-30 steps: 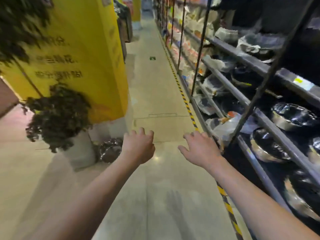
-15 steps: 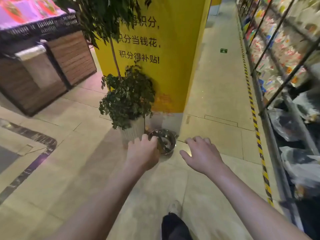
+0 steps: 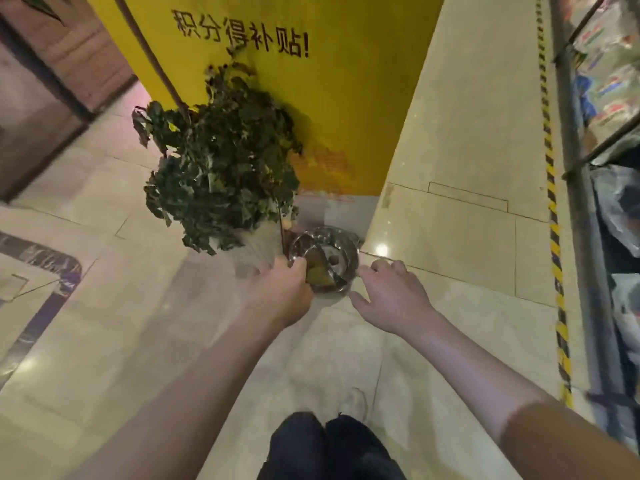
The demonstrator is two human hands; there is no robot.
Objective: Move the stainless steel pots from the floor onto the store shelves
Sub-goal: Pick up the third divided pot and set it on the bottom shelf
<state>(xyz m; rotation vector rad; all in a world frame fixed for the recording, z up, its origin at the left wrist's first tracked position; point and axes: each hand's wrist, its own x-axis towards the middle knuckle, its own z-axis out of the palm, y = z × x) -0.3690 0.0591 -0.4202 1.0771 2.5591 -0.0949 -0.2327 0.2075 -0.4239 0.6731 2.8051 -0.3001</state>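
Note:
A stainless steel pot stands on the floor at the foot of the yellow pillar, with a shiny divided inside. My left hand is at the pot's left rim, thumb over the rim and fingers curled outside it, gripping the edge. My right hand hovers just right of the pot with fingers spread and nothing in it. It sits close to the right rim without touching. The store shelves run along the right edge, their lower levels holding bagged goods.
A potted plant in a white planter stands directly left of the pot, touching my left hand's side. The yellow pillar rises behind. A yellow-black striped tape runs along the shelf base. My dark trouser legs are at the bottom.
The view has swung from the shelves down to the floor. Both hands have dropped toward the pot, and my left hand has reached its rim.

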